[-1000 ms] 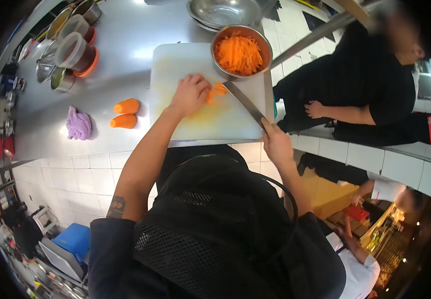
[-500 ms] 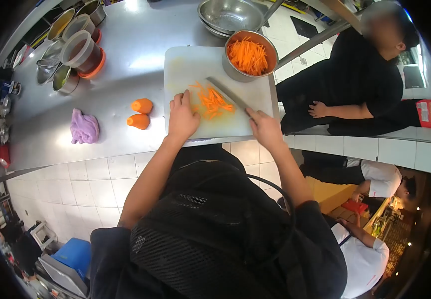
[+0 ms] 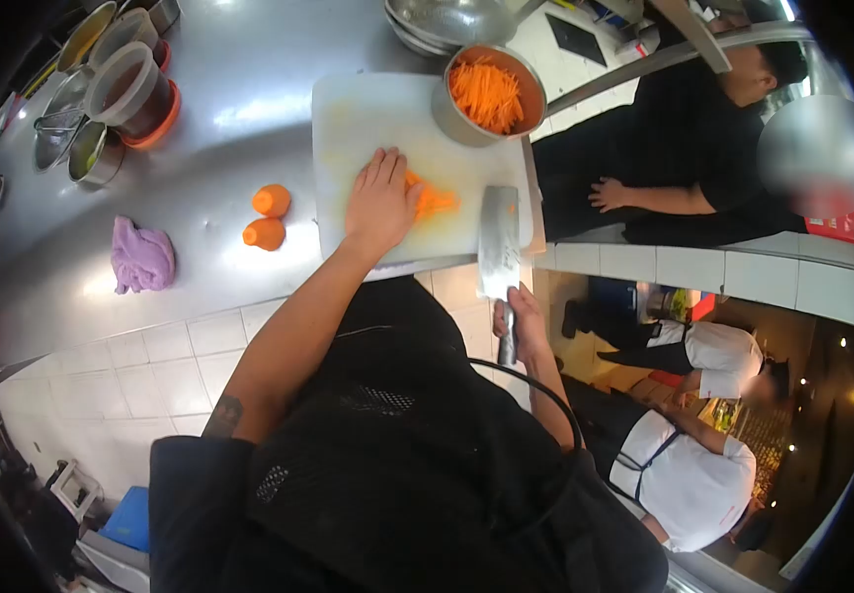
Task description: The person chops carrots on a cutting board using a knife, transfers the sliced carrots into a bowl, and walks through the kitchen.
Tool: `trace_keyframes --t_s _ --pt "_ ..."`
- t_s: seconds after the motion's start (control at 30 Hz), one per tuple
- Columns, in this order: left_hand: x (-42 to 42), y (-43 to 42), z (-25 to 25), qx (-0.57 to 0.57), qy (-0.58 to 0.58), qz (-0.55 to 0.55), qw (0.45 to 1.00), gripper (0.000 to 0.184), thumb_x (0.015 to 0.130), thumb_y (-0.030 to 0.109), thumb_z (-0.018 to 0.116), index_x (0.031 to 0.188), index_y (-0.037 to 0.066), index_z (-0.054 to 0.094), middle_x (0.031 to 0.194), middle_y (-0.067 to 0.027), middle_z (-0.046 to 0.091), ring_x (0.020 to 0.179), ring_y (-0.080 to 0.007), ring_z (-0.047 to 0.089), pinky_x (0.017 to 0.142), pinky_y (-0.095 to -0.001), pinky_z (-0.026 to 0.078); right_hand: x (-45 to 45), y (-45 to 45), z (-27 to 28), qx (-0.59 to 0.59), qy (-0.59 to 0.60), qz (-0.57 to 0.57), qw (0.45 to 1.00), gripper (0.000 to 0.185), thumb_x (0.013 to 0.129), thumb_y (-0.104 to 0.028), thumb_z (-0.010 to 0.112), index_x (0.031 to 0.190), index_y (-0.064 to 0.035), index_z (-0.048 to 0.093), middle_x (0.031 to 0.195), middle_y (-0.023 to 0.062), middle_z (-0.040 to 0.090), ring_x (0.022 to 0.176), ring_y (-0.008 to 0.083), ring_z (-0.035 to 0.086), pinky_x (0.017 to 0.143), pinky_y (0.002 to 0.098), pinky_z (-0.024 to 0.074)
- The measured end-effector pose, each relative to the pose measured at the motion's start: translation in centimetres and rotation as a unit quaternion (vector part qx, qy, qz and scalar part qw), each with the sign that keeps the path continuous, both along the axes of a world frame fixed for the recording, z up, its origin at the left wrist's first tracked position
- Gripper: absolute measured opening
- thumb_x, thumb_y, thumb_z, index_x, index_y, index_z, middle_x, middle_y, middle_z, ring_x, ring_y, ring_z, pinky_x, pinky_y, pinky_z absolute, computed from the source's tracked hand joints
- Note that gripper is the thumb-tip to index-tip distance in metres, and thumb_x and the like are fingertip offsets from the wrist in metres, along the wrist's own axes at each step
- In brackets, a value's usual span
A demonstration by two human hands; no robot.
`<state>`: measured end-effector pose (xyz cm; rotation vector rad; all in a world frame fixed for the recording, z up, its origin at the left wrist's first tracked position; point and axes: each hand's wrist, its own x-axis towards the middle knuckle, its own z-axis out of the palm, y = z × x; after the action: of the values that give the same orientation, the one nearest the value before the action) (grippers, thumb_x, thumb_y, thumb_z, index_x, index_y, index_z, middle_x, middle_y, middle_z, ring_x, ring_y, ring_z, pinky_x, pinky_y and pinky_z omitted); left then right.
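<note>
My left hand point(image 3: 381, 200) lies palm down on the white cutting board point(image 3: 348, 109), fingers stretched out, against the left side of a small heap of carrot strips point(image 3: 435, 201). Part of the heap may be hidden under it. In my right hand point(image 3: 528, 324) is the handle of a cleaver point(image 3: 499, 237). Its broad blade is turned flat to the camera at the board's right front corner, with a small orange bit on it. At the board's far right stands a metal pot point(image 3: 453, 121) filled with carrot strips point(image 3: 486, 92).
Two carrot pieces point(image 3: 271, 201) sit left of the board on the steel counter point(image 3: 239, 59). Further left are a purple cloth point(image 3: 143, 255) and several containers point(image 3: 128, 89). Metal bowls point(image 3: 451, 22) stand behind the pot. A person in black point(image 3: 679, 158) is to the right; others work beyond.
My right hand has drawn the cleaver off the board toward my body and turned its blade flat. My left hand has slid right and away from me onto the strips.
</note>
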<state>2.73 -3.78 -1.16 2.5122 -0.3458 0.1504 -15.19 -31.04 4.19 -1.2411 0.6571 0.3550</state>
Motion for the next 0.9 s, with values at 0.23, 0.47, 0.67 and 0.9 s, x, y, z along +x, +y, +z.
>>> trace_keyframes --t_s 0.23,0.47,0.67,0.9 --pt "0.1 -1.5 0.8 -0.005 -0.041 0.147 0.988 0.069 0.103 0.045 0.054 0.152 -0.003 0.043 0.162 -0.0221 0.039 0.154 -0.0383 0.031 0.125 -0.0496 0.024 4.0 10.5 -0.9 0.052 0.011 0.063 0.997 0.02 0.112 -0.026 0.047 0.11 -0.0075 0.054 0.071 0.0049 0.056 0.05 0.0142 0.052 0.046 0.0291 0.0449" --pt "0.6 -1.4 -0.2 -0.102 -0.022 0.124 0.987 0.059 0.101 0.03 0.06 0.147 -0.006 0.049 0.157 -0.0284 0.043 0.148 -0.0476 0.038 0.122 -0.0516 0.03 6.6 13.1 -2.4 0.056 -0.004 0.166 0.985 0.02 0.112 -0.026 0.05 0.115 -0.0083 0.057 0.072 0.0045 0.057 0.051 0.0135 0.052 0.047 0.0291 0.0449" --pt "2.3 -3.5 4.1 -0.22 -0.136 0.153 0.954 0.045 0.098 0.011 0.062 0.137 -0.01 0.056 0.151 -0.0325 0.049 0.139 -0.0515 0.047 0.115 -0.0548 0.039 9.6 9.5 2.6 0.016 -0.081 0.25 0.965 0.019 0.112 -0.021 0.046 0.103 -0.0053 0.053 0.07 0.0048 0.056 0.05 0.0127 0.051 0.045 0.0285 0.043" --pt "10.7 -13.3 12.0 -0.193 -0.218 0.044 0.956 0.039 0.098 0.012 0.061 0.131 -0.009 0.06 0.144 -0.0301 0.056 0.134 -0.05 0.051 0.113 -0.054 0.041 14.3 2.6 10.2 0.047 -0.137 0.162 0.976 0.013 0.108 -0.018 0.052 0.11 -0.0052 0.053 0.07 0.0041 0.055 0.049 0.0125 0.051 0.044 0.0279 0.0432"
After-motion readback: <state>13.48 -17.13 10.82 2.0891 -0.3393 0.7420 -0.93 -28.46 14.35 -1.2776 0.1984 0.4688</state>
